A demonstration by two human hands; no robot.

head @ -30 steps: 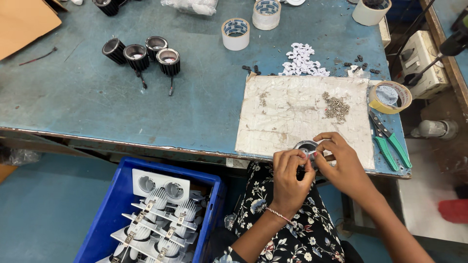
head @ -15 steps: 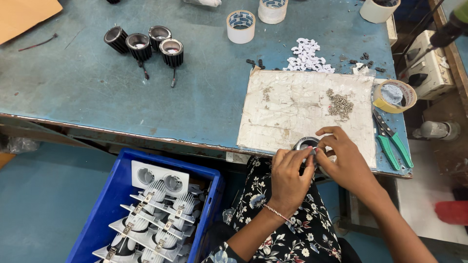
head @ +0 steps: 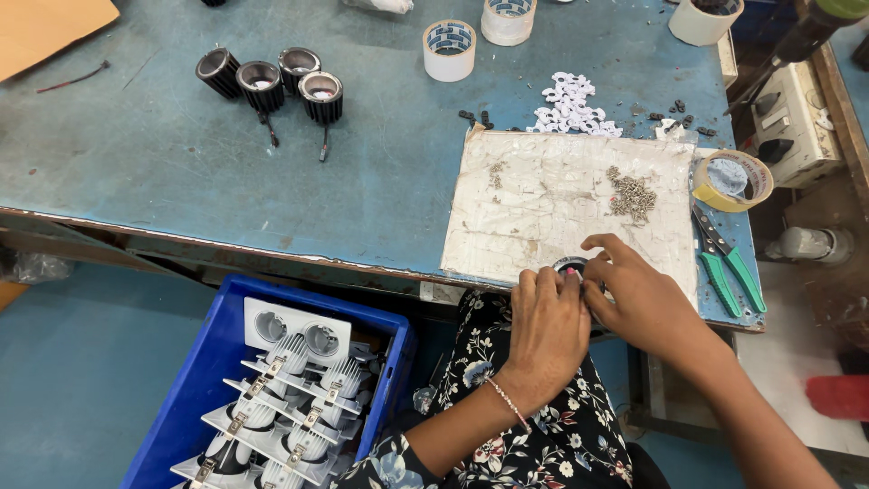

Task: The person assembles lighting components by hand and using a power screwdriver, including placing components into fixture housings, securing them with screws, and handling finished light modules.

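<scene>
Both my hands meet at the near edge of a worn white work mat (head: pixel 561 195) on the blue table (head: pixel 181 172). My left hand (head: pixel 546 328) and my right hand (head: pixel 640 294) are closed around a small round black lamp housing with a silvery ring (head: pixel 570 266), which is mostly hidden by the fingers. A small heap of screws (head: pixel 631 195) lies on the mat just beyond my right hand. A few more screws (head: pixel 495 172) lie further left on the mat.
Several black round lamp housings (head: pixel 272 83) stand at the far left. Two tape rolls (head: pixel 450 49) and white plastic pieces (head: pixel 570 104) lie beyond the mat. A yellow tape roll (head: pixel 733 178) and green-handled pliers (head: pixel 729 263) sit at the right. A blue crate (head: pixel 217 362) of white fittings stands below the table.
The view has shifted slightly; my hands stay together on the small housing at the mat's near edge, with the fingers shifting a little around it.
</scene>
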